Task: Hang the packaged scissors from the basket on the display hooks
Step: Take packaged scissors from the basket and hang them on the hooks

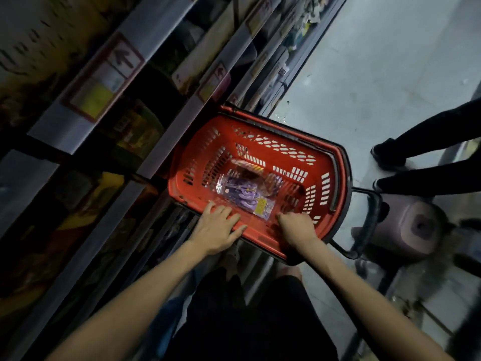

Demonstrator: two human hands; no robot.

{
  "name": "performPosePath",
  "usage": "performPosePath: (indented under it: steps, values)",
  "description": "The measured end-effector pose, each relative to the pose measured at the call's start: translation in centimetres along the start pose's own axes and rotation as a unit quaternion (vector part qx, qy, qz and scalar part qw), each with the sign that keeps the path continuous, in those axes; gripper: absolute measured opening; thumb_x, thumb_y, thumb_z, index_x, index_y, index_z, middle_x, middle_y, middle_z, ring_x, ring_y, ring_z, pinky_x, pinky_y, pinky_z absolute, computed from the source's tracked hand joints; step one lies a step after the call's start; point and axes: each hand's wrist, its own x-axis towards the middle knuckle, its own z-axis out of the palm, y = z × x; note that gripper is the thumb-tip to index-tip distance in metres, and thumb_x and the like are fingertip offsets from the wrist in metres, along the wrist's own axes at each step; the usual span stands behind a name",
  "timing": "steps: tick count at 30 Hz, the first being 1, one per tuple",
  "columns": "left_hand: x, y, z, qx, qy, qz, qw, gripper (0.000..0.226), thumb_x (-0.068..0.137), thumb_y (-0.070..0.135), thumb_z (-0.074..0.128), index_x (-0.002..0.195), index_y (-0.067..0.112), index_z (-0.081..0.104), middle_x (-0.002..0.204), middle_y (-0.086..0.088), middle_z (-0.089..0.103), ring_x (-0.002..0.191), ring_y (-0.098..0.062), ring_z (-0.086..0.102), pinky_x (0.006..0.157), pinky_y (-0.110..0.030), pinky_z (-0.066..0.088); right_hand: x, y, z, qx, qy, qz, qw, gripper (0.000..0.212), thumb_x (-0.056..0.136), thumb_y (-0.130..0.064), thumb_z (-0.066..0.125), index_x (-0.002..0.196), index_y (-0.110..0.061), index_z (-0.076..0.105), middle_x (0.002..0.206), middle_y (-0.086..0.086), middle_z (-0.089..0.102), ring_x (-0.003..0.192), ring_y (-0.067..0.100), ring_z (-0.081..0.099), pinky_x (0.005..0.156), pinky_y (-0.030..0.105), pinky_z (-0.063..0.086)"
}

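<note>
Head view, looking down a dim shop aisle. A red basket (260,178) with slotted walls stands on the floor beside the shelves (109,105), its left wall close against the shelf fronts and its far corner near a shelf edge. A black handle (369,222) projects from the basket's right side toward a mauve stool (413,227), which stands just beside it.

The packaged scissors (244,198), purple-handled in clear wrap, lie flat on the basket floor near its near wall, with other packets partly under and beyond them; how many cannot be told.

The left hand (218,230) rests with fingers spread and flat over the basket's near rim, holding nothing. The right hand (296,227) reaches over the same rim into the basket, fingers curled downward just right of the scissors; whether it grips anything cannot be told.

To the right, bare grey floor (377,74) stretches far along the aisle. Another person's dark-trousered legs (426,157) stand at the right edge, near the handle.
</note>
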Motion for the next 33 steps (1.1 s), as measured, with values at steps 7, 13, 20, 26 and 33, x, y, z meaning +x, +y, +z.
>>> performPosePath:
  steps: [7,13,20,26,33]
  values:
    - [0.3,-0.5,2.2,-0.005,0.121,0.010,0.993,0.041,0.098,0.049,0.051,0.102,0.016,0.076,0.095,-0.006,0.070,0.088,-0.028,0.066,0.089,-0.044,0.045,10.1,-2.4,5.2,-0.019,-0.041,-0.051,0.998,0.031,0.101,-0.036,0.051,0.120,-0.018,0.068,0.124,0.010,0.069,0.117,0.031,0.064,0.098,0.039,0.044]
    - [0.6,-0.5,3.3,-0.037,0.196,0.002,0.980,0.047,0.099,0.047,0.043,0.100,0.015,0.078,0.095,-0.006,0.072,0.086,-0.028,0.068,0.087,-0.044,0.048,16.7,-3.6,9.4,-0.072,-0.008,-0.129,0.989,0.041,0.108,-0.025,0.038,0.144,-0.012,0.050,0.148,0.021,0.048,0.140,0.041,0.041,0.108,0.048,0.041]
    - [0.9,-0.6,3.7,-0.056,0.228,0.015,0.972,0.044,0.097,0.043,0.046,0.100,0.014,0.078,0.095,-0.006,0.074,0.085,-0.029,0.070,0.083,-0.044,0.049,19.9,-3.1,11.9,-0.122,0.008,-0.140,0.983,0.052,0.108,-0.021,0.038,0.157,-0.014,0.023,0.165,0.025,0.019,0.153,0.045,0.017,0.119,0.064,0.025]
    - [1.0,-0.4,4.1,-0.066,0.243,0.001,0.968,0.039,0.093,0.040,0.049,0.097,0.015,0.079,0.093,-0.005,0.074,0.084,-0.028,0.070,0.083,-0.043,0.048,20.7,-2.2,12.0,-0.119,0.045,-0.159,0.979,0.052,0.091,-0.029,0.068,0.136,-0.009,0.051,0.130,0.023,0.055,0.118,0.044,0.053,0.094,0.060,0.047]
    - [0.9,0.7,2.7,-0.088,0.202,-0.066,0.973,0.025,0.089,0.031,0.057,0.091,0.018,0.077,0.090,-0.001,0.071,0.083,-0.026,0.067,0.087,-0.042,0.049,19.5,-1.9,7.7,-0.038,0.052,-0.154,0.986,0.051,0.093,-0.009,0.055,0.142,0.005,0.046,0.119,0.031,0.062,0.096,0.046,0.068,0.068,0.049,0.058]
